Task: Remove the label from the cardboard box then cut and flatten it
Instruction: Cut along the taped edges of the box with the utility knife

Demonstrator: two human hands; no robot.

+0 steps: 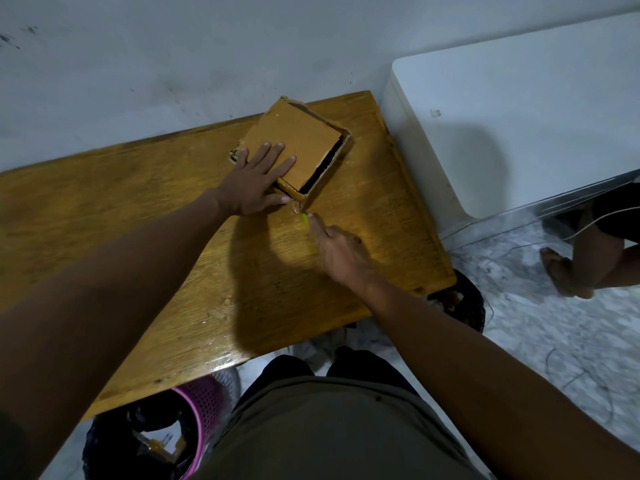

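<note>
A brown cardboard box [298, 140] lies at the far side of the wooden table [145, 216], its top panel partly loose with a dark gap along its right side. My left hand [258, 180] presses flat on the box's near end, fingers spread. My right hand [337, 251] grips a small cutter with a green handle [304, 218]; its thin blade touches the box's near corner. No label shows on the box's visible faces.
A white appliance [502, 126] stands right of the table against the grey wall. Under the table's near edge sit a pink basket [204, 410] and a black-lined bin [464, 303]. Another person's bare leg [585, 258] stands on the marble floor at right.
</note>
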